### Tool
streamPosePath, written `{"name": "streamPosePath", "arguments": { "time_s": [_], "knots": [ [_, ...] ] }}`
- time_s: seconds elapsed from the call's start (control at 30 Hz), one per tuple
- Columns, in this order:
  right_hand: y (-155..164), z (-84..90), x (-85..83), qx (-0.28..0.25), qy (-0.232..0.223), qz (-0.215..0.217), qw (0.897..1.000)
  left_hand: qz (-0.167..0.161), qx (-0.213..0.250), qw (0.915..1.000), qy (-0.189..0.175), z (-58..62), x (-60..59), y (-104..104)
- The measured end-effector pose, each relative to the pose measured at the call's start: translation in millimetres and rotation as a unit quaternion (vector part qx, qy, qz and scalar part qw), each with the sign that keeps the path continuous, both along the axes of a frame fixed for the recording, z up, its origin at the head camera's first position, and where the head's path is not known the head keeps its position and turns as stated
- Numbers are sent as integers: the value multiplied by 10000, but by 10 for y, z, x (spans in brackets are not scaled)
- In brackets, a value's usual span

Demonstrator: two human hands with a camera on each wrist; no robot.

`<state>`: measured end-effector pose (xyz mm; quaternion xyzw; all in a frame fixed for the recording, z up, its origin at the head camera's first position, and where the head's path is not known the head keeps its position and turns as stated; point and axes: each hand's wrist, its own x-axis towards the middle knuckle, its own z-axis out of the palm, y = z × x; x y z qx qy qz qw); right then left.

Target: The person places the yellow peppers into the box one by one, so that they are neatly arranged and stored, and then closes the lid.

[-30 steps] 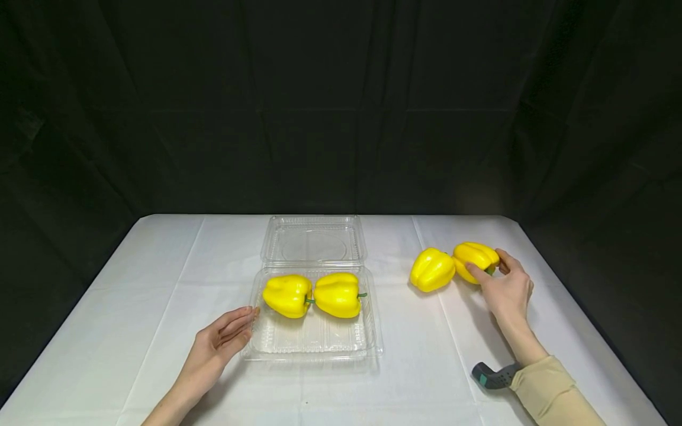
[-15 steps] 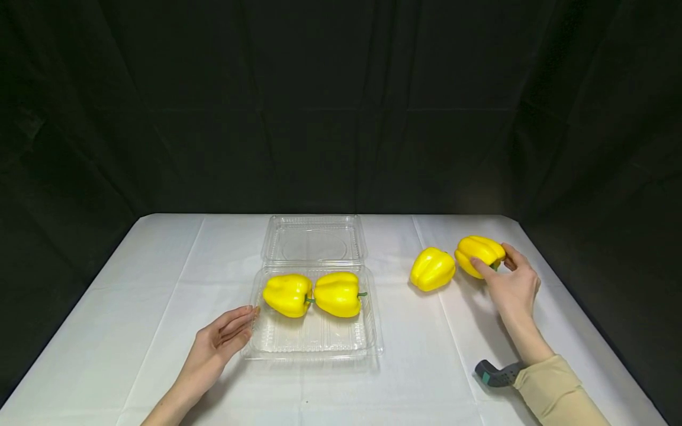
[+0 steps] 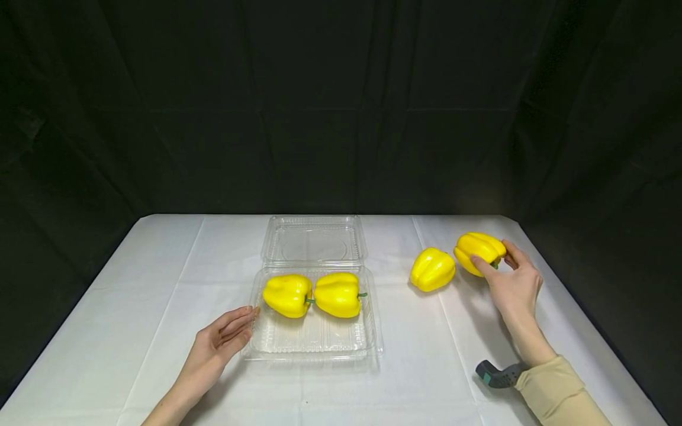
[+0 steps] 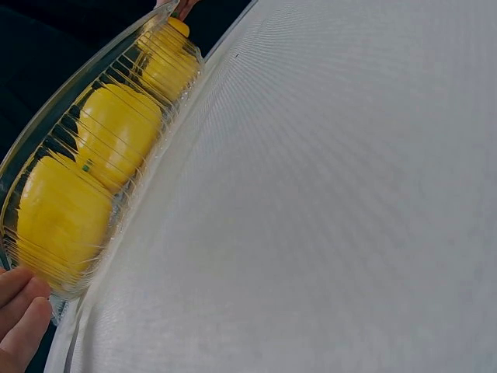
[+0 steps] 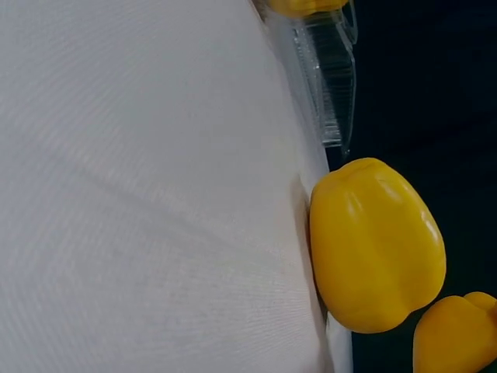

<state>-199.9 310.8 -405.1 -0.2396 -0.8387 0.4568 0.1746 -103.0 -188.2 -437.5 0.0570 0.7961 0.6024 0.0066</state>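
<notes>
Across the whole foreground spreads a white tablecloth (image 3: 160,284) with a black curtain (image 3: 341,100) hanging behind its far edge. Near the middle of the cloth sits a clear plastic clamshell box (image 3: 314,340), its lid (image 3: 313,239) folded flat onto the cloth behind the tray. Two yellow peppers lie in the far half of that tray, side by side and touching: the left boxed pepper (image 3: 288,294) and the right boxed pepper (image 3: 337,294), whose green stem points to the box's right wall.

Right of the box, well apart from it, a loose pepper (image 3: 432,269) rests on the cloth. Just beyond it to the right is the held pepper (image 3: 478,252); from the head view it seems raised slightly off the cloth, though I cannot tell for sure. The two lie close together, and whether they touch is unclear; the right wrist view shows them (image 5: 377,245) (image 5: 458,334) side by side with a narrow gap.

At the box's near-left corner rests the left hand (image 3: 221,340), fingers straight and relaxed, their tips against the tray's rim. The left wrist view shows those fingertips (image 4: 19,311) by the ribbed wall. The right hand (image 3: 511,284) grips the held pepper, thumb on the near side and fingers curled round the far side. Behind it, at the beige sleeve (image 3: 554,390), a dark wrist-worn device (image 3: 495,374) shows.
</notes>
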Motion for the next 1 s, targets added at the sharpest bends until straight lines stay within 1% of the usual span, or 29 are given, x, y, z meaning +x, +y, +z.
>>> {"name": "streamPosePath", "arguments": {
  "time_s": [0.23, 0.47, 0.7, 1.0],
  "knots": [
    [-35, 39, 21, 17, 106, 13, 9999, 25, -1, 10000, -69, 3, 6, 1],
    [-53, 79, 48, 67, 271, 36, 9996, -12, 8, 10000, 14, -4, 1, -2],
    [-88, 137, 73, 5, 279, 66, 9996, -36, 20, 9999, 104, -8, -6, -5],
    [-189, 229, 150, 17, 429, 293, 9986, -31, 22, 9999, 158, -9, -8, -4]
  ]
}}
